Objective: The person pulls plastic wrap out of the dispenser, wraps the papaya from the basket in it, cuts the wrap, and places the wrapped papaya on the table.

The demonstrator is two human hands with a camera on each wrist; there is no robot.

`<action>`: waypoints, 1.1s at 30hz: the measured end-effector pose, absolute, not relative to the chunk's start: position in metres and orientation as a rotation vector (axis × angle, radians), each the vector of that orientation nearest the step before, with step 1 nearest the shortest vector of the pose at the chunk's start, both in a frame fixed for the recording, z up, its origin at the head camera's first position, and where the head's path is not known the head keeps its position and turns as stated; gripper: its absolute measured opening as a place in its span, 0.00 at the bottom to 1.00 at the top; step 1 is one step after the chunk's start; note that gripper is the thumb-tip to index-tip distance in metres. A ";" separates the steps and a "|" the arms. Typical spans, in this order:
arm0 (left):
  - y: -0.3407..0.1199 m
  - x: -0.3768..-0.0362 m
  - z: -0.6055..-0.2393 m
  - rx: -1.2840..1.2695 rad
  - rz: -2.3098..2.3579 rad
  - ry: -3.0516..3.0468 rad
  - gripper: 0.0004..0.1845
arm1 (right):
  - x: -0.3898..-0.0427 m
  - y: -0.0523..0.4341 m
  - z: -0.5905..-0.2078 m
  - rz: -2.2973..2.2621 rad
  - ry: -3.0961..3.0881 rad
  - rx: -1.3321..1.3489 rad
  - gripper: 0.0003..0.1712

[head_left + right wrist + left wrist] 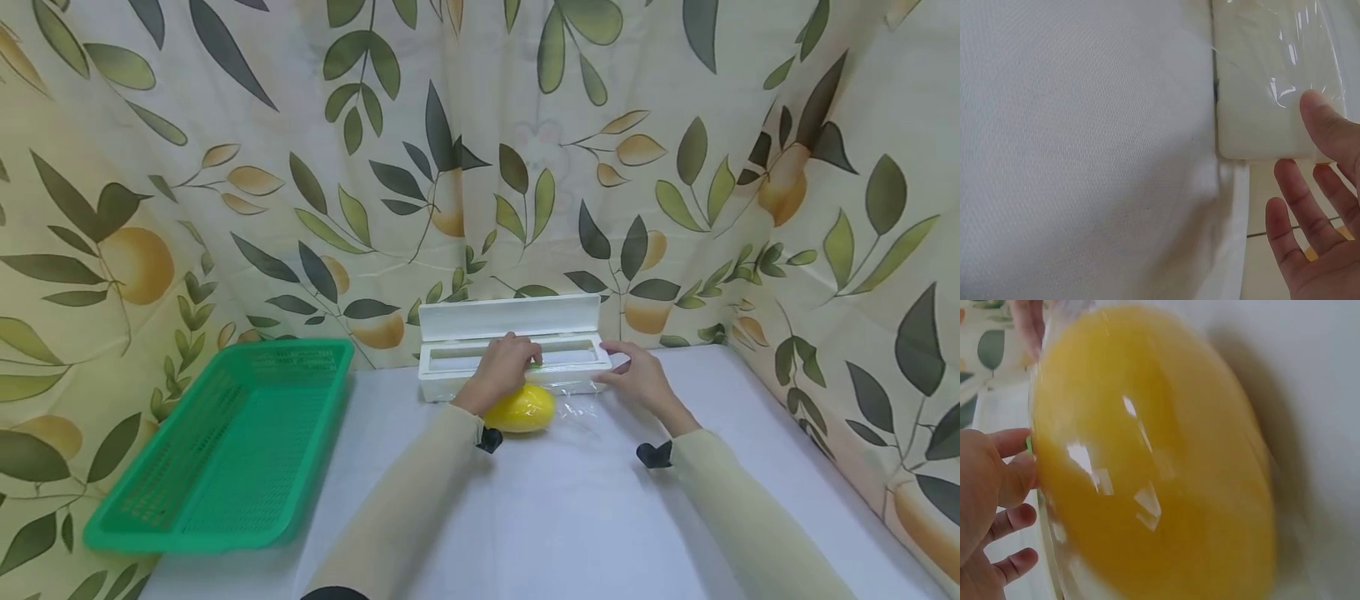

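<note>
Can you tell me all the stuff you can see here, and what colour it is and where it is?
yellow fruit: one, yellow, on the table in front of the dispenser, under clear film
cling film dispenser: one, white, lid open, at the back of the table by the curtain
clear film: one sheet, see-through, pulled from the dispenser over the fruit
basket: one, green, on the left of the table
table: one, white cloth cover
curtain: one, cream with leaves and orange fruit, behind and at both sides
left hand: one, on the dispenser's front edge above the fruit
right hand: one, at the dispenser's right end, fingers straight
</note>
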State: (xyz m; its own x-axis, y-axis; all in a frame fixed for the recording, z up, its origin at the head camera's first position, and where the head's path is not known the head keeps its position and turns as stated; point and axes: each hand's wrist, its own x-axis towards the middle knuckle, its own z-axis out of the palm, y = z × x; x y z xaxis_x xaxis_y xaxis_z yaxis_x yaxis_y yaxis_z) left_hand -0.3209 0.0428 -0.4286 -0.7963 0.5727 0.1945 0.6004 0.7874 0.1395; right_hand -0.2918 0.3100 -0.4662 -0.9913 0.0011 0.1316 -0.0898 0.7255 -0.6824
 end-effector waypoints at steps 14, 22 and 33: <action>-0.045 -0.319 -0.435 -0.790 -0.287 -2.797 0.13 | -0.290 0.314 -0.466 1.135 -2.832 0.046 0.44; -0.076 -0.318 -0.435 -0.733 -0.297 -2.793 0.14 | -0.292 0.310 -0.465 1.112 -2.831 0.087 0.43; -0.116 -0.317 -0.426 -0.634 -0.262 -2.825 0.17 | -0.297 0.310 -0.462 1.048 -2.849 0.123 0.43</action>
State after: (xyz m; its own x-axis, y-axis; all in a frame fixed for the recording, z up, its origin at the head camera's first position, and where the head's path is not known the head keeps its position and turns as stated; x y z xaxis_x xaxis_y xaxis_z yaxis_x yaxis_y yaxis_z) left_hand -0.3171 -0.1160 -0.4258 -0.8788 0.3970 0.2646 0.4389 0.8902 0.1221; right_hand -0.2968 0.3099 -0.4623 -0.9914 -0.0402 0.1246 -0.1114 0.7592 -0.6412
